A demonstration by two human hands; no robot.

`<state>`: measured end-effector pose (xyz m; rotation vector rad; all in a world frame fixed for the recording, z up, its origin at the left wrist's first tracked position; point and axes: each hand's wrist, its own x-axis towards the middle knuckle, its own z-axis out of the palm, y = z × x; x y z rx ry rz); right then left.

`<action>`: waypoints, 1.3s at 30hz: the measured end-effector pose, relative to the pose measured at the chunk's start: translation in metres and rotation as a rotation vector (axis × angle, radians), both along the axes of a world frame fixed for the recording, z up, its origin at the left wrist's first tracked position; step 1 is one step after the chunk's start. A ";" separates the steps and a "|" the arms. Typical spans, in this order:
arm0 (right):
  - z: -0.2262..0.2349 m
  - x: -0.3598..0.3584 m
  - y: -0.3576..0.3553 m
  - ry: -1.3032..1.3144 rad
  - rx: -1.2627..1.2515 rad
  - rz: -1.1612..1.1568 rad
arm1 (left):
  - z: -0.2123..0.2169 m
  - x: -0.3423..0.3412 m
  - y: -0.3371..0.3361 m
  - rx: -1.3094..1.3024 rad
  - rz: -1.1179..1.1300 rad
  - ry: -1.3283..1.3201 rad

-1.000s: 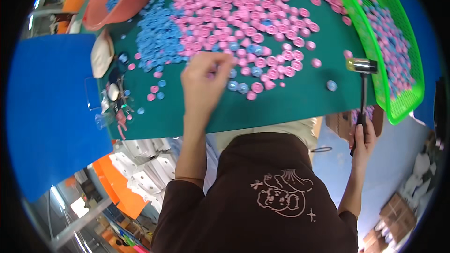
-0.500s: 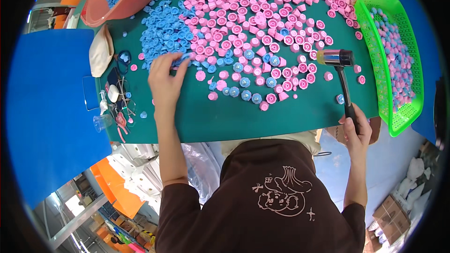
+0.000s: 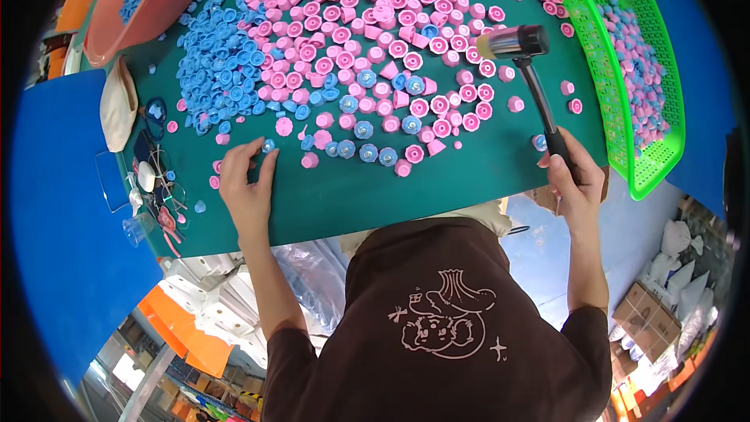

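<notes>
My left hand (image 3: pixel 248 181) is low over the near-left part of the green table (image 3: pixel 328 211). Between its thumb and forefinger it pinches a small blue cap (image 3: pixel 269 146) with a shiny centre. My right hand (image 3: pixel 576 181) grips the black handle of a mallet (image 3: pixel 537 98) near the table's right edge. The mallet's head, pale at one end and black at the other, is raised over the pink cups (image 3: pixel 471 122). Several blue-topped pink cups (image 3: pixel 368 152) stand in a loose row between the hands. Loose blue caps (image 3: pixel 215 70) lie heaped beyond my left hand.
A tilted reddish basin (image 3: pixel 109 27) of blue pieces stands far left. The green basket (image 3: pixel 625 160) at right holds pink and blue pieces. A cream pouch (image 3: pixel 119 105), small tools and a clear cup (image 3: pixel 137 228) lie along the left edge.
My left hand has come from the blue heap toward the near-left table, now with a blue cap in its fingertips. My right hand still holds the mallet up. The whole view has shifted.
</notes>
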<state>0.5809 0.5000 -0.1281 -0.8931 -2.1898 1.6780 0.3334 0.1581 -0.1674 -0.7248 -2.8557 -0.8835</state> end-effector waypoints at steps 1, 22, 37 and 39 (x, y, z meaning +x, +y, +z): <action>0.000 -0.001 0.000 -0.001 0.037 0.019 | 0.001 0.000 0.001 0.000 -0.003 -0.004; -0.005 -0.024 0.013 -0.096 0.206 0.177 | 0.019 -0.040 0.180 0.100 -0.822 0.028; 0.019 -0.048 0.002 0.098 0.554 0.343 | 0.040 -0.054 0.142 0.119 -0.579 0.094; 0.016 -0.054 0.001 -0.163 0.587 0.485 | 0.043 -0.059 0.127 0.124 -0.500 0.112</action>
